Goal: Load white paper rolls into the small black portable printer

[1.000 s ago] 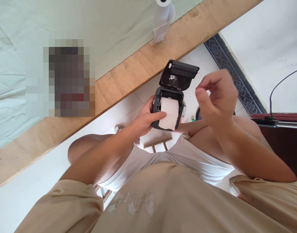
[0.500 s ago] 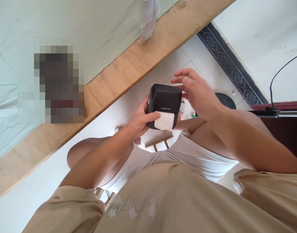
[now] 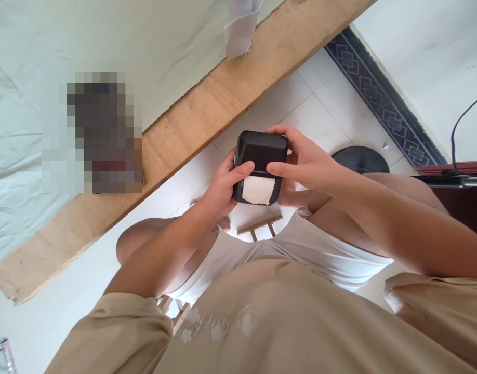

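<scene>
Above my lap, a small black label printer [image 3: 262,148] is held between both hands, lettering across its lid. A strip of white label paper [image 3: 259,190] with a ragged lower edge sticks out from its front. My left hand [image 3: 225,186] wraps the printer's left side, thumb on top by the lid's edge. On the other side my right hand [image 3: 301,161] grips it, fingers around the far right corner and thumb on the lid. The fingers beneath the printer are hidden.
A wooden table edge [image 3: 207,114] runs diagonally across, with pale green cloth [image 3: 176,47] on the tabletop. A rolled white sheet [image 3: 240,36] lies at that edge. Left on the table is a pixelated dark patch [image 3: 106,135]. A round black object [image 3: 361,158] sits on the tiled floor.
My right hand has come in from beside the printer and closed on its right side and lid. My left hand keeps its hold, its thumb shifted up from the paper onto the lid.
</scene>
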`<action>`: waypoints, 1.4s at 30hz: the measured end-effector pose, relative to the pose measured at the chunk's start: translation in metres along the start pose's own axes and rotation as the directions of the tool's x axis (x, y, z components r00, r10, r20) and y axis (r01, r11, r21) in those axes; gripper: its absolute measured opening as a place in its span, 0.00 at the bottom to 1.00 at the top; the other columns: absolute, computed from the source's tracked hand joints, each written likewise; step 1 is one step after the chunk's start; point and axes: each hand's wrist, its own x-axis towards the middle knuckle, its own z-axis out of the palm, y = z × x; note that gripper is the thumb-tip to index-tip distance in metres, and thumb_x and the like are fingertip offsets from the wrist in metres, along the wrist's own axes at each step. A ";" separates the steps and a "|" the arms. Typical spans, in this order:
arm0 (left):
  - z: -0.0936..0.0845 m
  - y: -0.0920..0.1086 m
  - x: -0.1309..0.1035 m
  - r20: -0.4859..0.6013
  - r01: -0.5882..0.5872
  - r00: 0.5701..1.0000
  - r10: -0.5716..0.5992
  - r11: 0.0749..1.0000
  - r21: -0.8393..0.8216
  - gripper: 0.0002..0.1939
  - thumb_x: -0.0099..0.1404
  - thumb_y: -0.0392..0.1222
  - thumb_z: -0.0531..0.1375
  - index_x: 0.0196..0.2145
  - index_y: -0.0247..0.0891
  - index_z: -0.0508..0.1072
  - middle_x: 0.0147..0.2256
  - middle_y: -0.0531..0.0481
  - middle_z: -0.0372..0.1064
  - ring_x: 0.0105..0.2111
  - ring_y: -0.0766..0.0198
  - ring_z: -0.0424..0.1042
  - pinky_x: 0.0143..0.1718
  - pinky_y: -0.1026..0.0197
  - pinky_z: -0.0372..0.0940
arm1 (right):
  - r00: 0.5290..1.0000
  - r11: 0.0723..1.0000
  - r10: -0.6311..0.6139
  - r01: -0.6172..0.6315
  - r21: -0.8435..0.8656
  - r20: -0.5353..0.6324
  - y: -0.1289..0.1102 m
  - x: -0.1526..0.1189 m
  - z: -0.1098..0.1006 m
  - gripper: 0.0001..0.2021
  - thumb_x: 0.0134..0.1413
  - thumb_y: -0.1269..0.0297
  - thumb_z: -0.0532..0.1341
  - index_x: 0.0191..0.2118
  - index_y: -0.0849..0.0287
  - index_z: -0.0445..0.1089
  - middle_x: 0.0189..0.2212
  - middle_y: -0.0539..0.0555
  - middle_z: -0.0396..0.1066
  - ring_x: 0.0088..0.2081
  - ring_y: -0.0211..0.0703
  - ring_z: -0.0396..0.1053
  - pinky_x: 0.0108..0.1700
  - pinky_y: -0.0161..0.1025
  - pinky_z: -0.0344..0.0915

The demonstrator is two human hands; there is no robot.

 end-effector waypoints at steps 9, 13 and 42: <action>-0.001 -0.001 -0.001 -0.004 -0.017 1.000 0.017 0.999 0.037 0.37 0.51 0.58 0.82 0.54 0.44 0.78 0.41 0.48 0.83 0.44 0.46 0.86 0.42 0.53 0.76 | 1.000 1.000 0.012 -0.012 -0.014 0.007 -0.002 -0.003 0.002 0.35 0.55 0.45 0.74 0.65 0.44 0.66 0.58 0.55 0.77 0.41 0.48 0.81 0.42 0.48 0.84; -0.002 -0.001 -0.002 0.005 0.002 1.000 -0.002 0.999 0.036 0.37 0.51 0.58 0.82 0.55 0.45 0.78 0.44 0.48 0.84 0.48 0.46 0.86 0.45 0.52 0.77 | 0.999 1.000 0.019 -0.019 0.014 0.028 -0.003 -0.004 0.001 0.36 0.55 0.44 0.74 0.65 0.44 0.66 0.57 0.54 0.78 0.42 0.49 0.81 0.42 0.47 0.83; 0.006 -0.004 0.003 -0.079 0.055 0.995 -0.056 0.998 -0.018 0.18 0.66 0.54 0.76 0.43 0.40 0.80 0.37 0.51 0.83 0.39 0.56 0.83 0.43 0.57 0.76 | 0.623 0.550 -0.739 0.338 -0.763 -0.257 -0.016 -0.019 -0.009 0.10 0.74 0.64 0.58 0.42 0.49 0.77 0.30 0.53 0.70 0.37 0.51 0.72 0.47 0.52 0.70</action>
